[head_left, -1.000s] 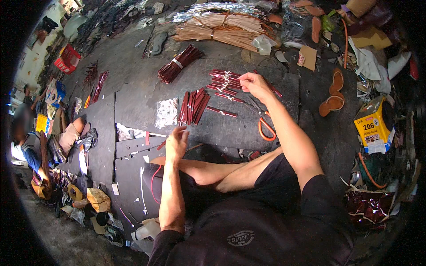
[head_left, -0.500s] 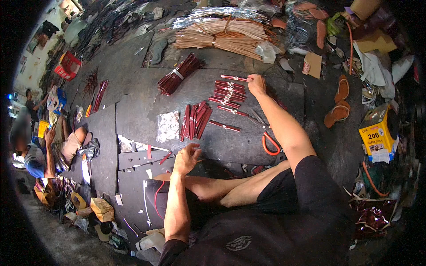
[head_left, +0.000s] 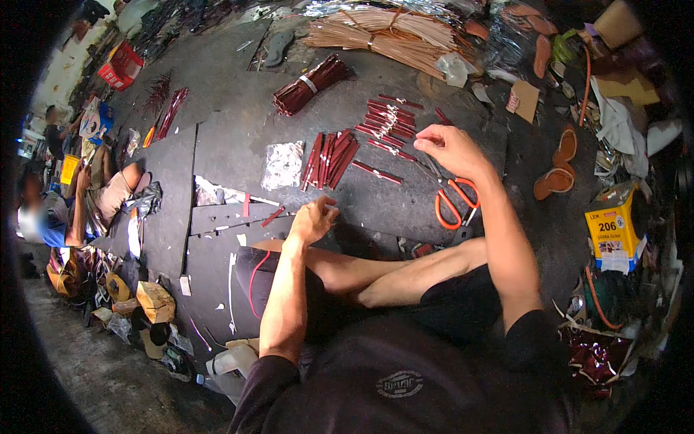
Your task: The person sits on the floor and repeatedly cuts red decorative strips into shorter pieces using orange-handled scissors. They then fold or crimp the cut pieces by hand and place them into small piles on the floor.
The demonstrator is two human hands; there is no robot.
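Note:
My right hand (head_left: 452,148) reaches forward over the dark mat (head_left: 238,145), fingertips bent down at the near edge of a scattered row of short dark red strips (head_left: 387,119). Whether a strip is between the fingers is hidden. One red strip (head_left: 377,172) lies loose just left of that hand. A second pile of red strips (head_left: 329,159) lies beside a clear plastic bag (head_left: 283,165). My left hand (head_left: 312,220) rests on the mat in front of my knee, its fingers curled with nothing seen in them. Orange-handled scissors (head_left: 455,202) lie under my right wrist.
A tied bundle of red strips (head_left: 311,85) and a heap of tan strips (head_left: 383,29) lie farther back. Sandal soles (head_left: 553,181), a yellow box (head_left: 613,230) and clutter crowd the right. Another person (head_left: 43,217) sits at far left among scraps.
My right hand drew back slightly from the far strips toward me. My left hand shifted a little forward and right on the mat. The view moved closer to the mat.

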